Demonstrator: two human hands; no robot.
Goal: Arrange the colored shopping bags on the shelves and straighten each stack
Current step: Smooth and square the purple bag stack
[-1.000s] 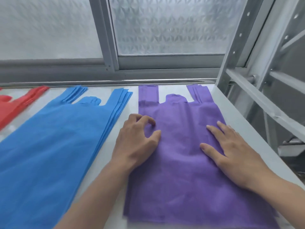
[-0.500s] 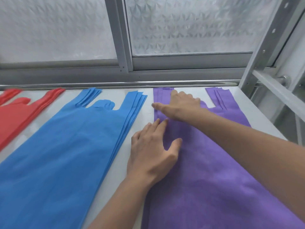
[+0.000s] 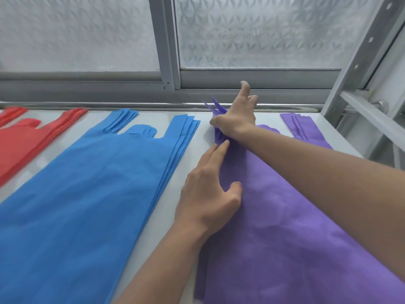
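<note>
Stack of purple non-woven vest-style shopping bags (image 3: 285,216) lies flat at right end of white shelf (image 3: 203,137), long axis running from viewer toward window. Right hand (image 3: 235,118) reaches across, pinching the stack's far-left handle strip (image 3: 215,108), lifting it; other fingers splayed. Left hand (image 3: 210,189), fingers straight, presses the stack's left edge just below, nearer the viewer. Far-right purple handle lies flat. Blue bag stack (image 3: 87,194) just beside on left, red stack (image 3: 22,139) beyond. Grey window frame (image 3: 166,51) close behind limits forward pull.

A frosted patterned window (image 3: 258,31) in a grey frame (image 3: 166,42) stands behind, grey metal rack upright (image 3: 359,60) at right
</note>
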